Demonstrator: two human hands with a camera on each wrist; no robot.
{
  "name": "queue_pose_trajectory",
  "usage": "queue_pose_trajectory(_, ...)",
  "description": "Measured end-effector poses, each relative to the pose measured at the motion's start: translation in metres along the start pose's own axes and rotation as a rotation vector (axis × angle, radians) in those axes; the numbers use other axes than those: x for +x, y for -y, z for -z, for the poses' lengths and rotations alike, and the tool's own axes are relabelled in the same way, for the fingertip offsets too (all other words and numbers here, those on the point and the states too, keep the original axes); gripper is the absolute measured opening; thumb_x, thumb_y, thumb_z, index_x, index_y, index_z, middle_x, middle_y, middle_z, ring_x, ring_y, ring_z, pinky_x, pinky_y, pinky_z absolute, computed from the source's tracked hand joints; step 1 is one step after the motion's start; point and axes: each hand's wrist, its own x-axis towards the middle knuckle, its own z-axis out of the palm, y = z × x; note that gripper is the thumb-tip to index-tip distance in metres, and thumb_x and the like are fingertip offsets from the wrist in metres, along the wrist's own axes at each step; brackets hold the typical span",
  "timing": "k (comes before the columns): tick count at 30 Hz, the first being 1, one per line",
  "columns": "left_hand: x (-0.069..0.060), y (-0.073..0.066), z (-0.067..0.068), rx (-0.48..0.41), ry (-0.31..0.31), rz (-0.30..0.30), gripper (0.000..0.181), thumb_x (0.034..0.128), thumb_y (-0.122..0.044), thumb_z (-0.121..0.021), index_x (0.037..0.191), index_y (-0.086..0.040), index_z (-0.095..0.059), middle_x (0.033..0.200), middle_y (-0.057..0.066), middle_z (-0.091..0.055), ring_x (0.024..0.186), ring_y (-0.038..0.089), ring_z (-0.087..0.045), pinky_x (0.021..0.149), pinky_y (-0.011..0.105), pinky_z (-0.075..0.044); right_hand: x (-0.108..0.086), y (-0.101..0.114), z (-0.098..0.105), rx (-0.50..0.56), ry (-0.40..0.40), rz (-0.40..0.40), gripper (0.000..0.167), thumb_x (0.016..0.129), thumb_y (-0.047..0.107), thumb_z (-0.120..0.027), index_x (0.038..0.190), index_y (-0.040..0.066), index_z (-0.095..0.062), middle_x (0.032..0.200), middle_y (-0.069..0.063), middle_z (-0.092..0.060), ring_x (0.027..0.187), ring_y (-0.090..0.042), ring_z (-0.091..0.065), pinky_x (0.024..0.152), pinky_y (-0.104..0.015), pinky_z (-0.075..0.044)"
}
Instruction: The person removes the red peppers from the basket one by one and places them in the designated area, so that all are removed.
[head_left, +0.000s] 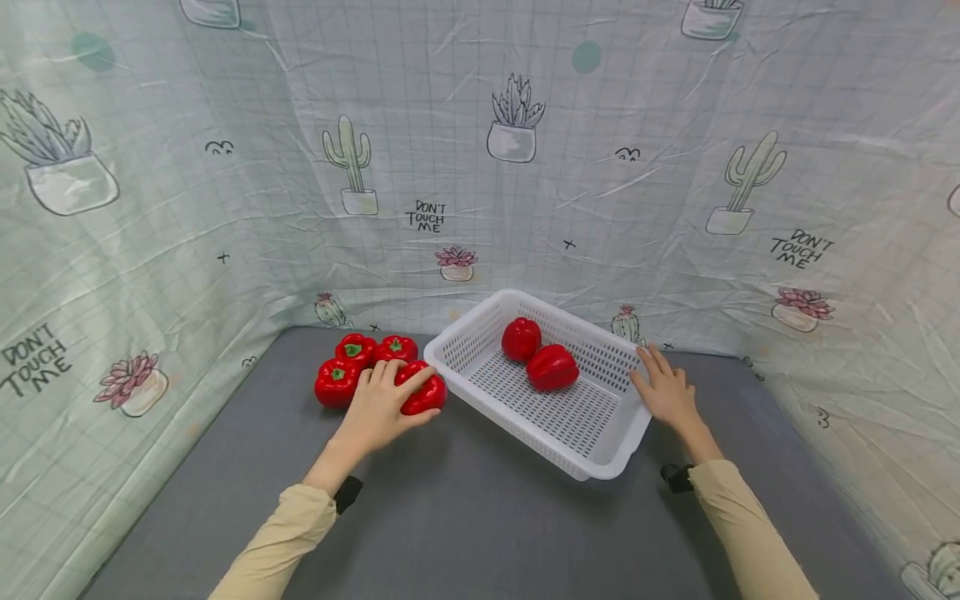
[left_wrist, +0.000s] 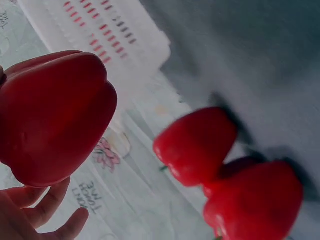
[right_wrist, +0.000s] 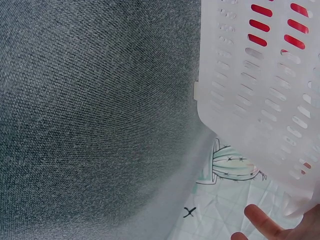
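My left hand (head_left: 378, 408) grips a glossy red bell pepper (head_left: 423, 392) just left of the basket, its fingers spread over the top and side. Held up close in the left wrist view, that pepper (left_wrist: 60, 115) looks large and smooth. Three more red bell peppers (head_left: 337, 382) with green stems sit clustered left of this hand. My right hand (head_left: 667, 392) holds the right end of a white perforated basket (head_left: 510, 417) at its rim, thumb over the edge, other fingers (right_wrist: 262, 220) outside. Two red bell peppers (head_left: 552, 367) lie inside the basket, touching each other.
Grey cloth covers the table (head_left: 480, 533). A pale curtain (head_left: 420, 167) printed with cacti and potted plants hangs behind and along both sides. The basket stands at an angle, its far corner near the curtain. A dark wrist device (head_left: 677, 477) sits on the right forearm.
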Motion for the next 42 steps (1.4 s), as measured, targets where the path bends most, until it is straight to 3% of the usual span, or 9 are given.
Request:
queue_pose_trajectory(12,-0.009,0.027,0.006,0.015,0.049,-0.009,0.066,0.0612,-0.045,-0.077,0.119,-0.025,-0.053,0.108,0.015,-0.051,0.103,0.031,-0.045,0.081,0.052,-0.041,-0.001,0.0,0.0,0.012,-0.007,-0.004,0.058,0.094,0.039,-0.03,0.143,0.01,-0.016,0.148,-0.018,-0.01,0.119,-0.056,-0.02,0.085,-0.074,-0.016)
queue_pose_trajectory(20,-0.014,0.048,0.006,0.045,0.094,-0.048,0.08,0.0581,-0.039,-0.079,0.129,-0.022,-0.045,0.114,0.014,-0.051,0.105,0.034,-0.044,0.081,0.052,-0.04,-0.002,0.0,-0.003,0.004,-0.013,-0.008,0.057,0.094,0.038,-0.031,0.143,0.011,-0.016,0.149,-0.017,-0.01,0.12,-0.055,-0.021,0.086,-0.073,-0.018)
queue_pose_trajectory(27,-0.012,0.063,0.004,0.081,0.173,-0.055,0.083,0.058,-0.041,-0.078,0.127,-0.009,-0.045,0.116,0.013,-0.053,0.105,0.034,-0.043,0.083,0.052,-0.034,-0.001,0.0,-0.002,0.007,-0.014,-0.011,0.057,0.094,0.038,-0.032,0.143,0.011,-0.016,0.149,-0.017,-0.01,0.12,-0.056,-0.02,0.086,-0.073,-0.017)
queue_pose_trajectory(33,-0.009,0.071,-0.003,0.111,0.22,-0.074,0.079,0.0588,-0.039,-0.077,0.126,-0.01,-0.047,0.113,0.014,-0.052,0.104,0.034,-0.042,0.081,0.053,-0.035,-0.001,0.0,-0.002,0.006,-0.011,-0.007,0.057,0.095,0.038,-0.031,0.142,0.01,-0.016,0.148,-0.018,-0.01,0.12,-0.056,-0.02,0.086,-0.072,-0.019)
queue_pose_trajectory(42,-0.004,0.078,-0.01,0.075,0.252,-0.081,0.077,0.0597,-0.037,-0.079,0.126,-0.012,-0.047,0.113,0.015,-0.049,0.106,0.036,-0.041,0.082,0.055,-0.034,0.0,-0.001,-0.001,0.017,-0.002,-0.001,0.057,0.095,0.038,-0.03,0.143,0.01,-0.016,0.149,-0.018,-0.009,0.12,-0.057,-0.019,0.086,-0.073,-0.02)
